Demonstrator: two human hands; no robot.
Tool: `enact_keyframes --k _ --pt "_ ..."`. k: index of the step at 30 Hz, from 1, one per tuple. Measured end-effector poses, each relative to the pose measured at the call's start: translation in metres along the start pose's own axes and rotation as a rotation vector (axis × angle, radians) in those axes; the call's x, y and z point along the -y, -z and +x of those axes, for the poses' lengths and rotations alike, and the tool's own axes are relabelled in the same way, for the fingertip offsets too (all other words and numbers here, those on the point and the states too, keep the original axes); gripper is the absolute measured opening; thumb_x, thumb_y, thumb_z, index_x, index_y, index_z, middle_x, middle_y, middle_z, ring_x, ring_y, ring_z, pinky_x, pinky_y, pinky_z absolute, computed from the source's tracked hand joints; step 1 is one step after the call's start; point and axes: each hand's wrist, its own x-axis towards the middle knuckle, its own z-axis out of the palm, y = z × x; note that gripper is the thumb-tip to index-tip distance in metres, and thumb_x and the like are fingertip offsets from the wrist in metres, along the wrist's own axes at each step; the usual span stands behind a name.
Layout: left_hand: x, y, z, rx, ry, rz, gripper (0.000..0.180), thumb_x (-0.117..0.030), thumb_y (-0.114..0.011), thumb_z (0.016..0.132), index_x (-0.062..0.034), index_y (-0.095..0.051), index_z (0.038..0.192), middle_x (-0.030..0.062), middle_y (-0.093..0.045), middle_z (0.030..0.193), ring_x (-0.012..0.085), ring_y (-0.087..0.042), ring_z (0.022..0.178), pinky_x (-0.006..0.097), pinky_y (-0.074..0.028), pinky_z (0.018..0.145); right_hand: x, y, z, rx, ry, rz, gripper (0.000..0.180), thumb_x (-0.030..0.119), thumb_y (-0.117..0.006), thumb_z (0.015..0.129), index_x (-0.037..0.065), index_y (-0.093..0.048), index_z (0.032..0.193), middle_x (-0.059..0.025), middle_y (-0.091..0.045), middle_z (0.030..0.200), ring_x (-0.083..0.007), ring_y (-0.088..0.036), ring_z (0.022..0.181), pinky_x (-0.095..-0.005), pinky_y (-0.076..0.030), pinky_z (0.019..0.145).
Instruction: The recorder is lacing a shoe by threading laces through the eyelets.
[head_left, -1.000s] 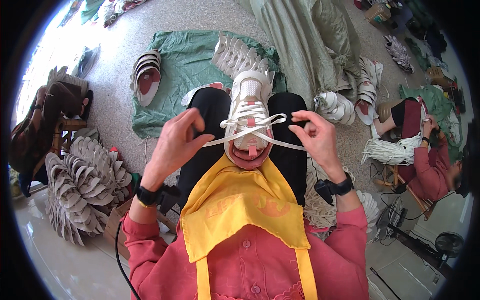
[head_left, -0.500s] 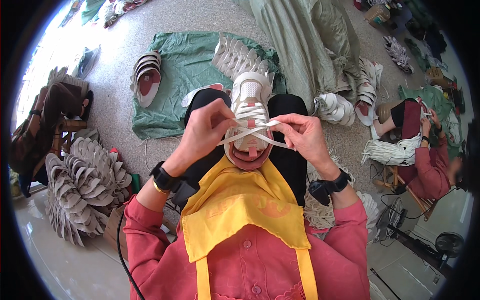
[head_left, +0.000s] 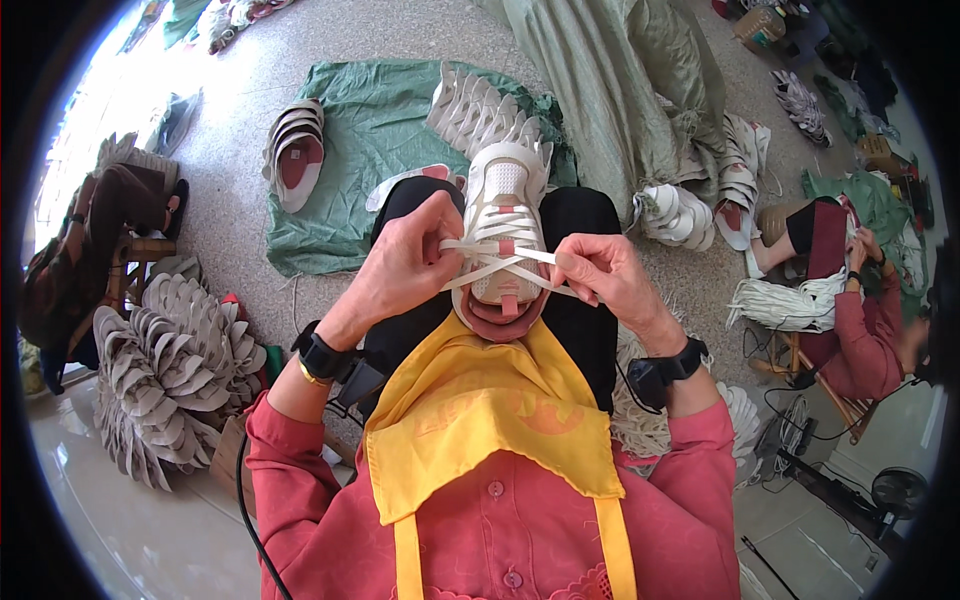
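Note:
A white and beige shoe upper [head_left: 507, 180] with pink lining lies between my knees, toe pointing away from me. A flat white shoelace [head_left: 497, 264] runs through its eyelets and crosses over the tongue. On the left of the upper, my left hand [head_left: 415, 256] pinches the lace between thumb and fingers. My right hand [head_left: 605, 270] pinches the lace on the other side, pulled out from the upper. Loose lace ends hang below both hands. A yellow apron [head_left: 490, 400] covers my lap just under the upper's heel.
Nested shoe uppers [head_left: 480, 112] lie on a green sheet [head_left: 345, 130] ahead. A large heap of grey uppers [head_left: 170, 370] stands at left. Bundled white laces [head_left: 640, 405] hang beside my right leg. Other people sit at far left and at right, where a person's red sleeve [head_left: 868, 340] shows.
Both hands have drawn slightly farther apart, stretching the lace sideways across the upper. The grip on both sides stays.

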Motion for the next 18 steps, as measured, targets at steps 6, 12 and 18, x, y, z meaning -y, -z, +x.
enact_keyframes --k 6,12,18 --pt "0.011 -0.017 0.004 -0.271 -0.226 0.154 0.012 0.006 -0.063 0.086 -0.0017 -0.056 0.092 0.0081 -0.054 0.073 0.0113 -0.053 0.06 0.029 -0.042 0.055 -0.009 0.002 0.002 -0.071 0.04 0.057 0.026 0.026 -0.067 0.102 0.004 -0.069 0.088 0.0041 -0.063 0.075 -0.0007 -0.049 0.06 -0.0188 -0.038 0.051" --pt "0.012 -0.018 0.005 -0.247 0.004 -0.12 0.01 0.002 -0.066 0.091 -0.0001 -0.056 0.09 0.0058 -0.064 0.079 0.0135 -0.063 0.069 0.03 -0.048 0.06 -0.012 0.002 0.001 -0.109 0.032 0.059 0.022 0.022 -0.065 0.103 0.003 -0.068 0.092 0.0044 -0.057 0.072 -0.002 -0.049 0.061 -0.0199 -0.04 0.053" --pt "0.006 0.0 0.006 0.119 0.196 -0.4 0.017 -0.013 -0.067 0.1 -0.002 -0.06 0.089 -0.0015 -0.065 0.08 0.0018 -0.057 0.072 0.02 -0.042 0.059 -0.018 0.005 0.002 -0.124 0.018 0.08 0.025 0.024 -0.063 0.104 0.003 -0.066 0.09 0.0042 -0.058 0.072 -0.002 -0.05 0.061 -0.0199 -0.04 0.054"
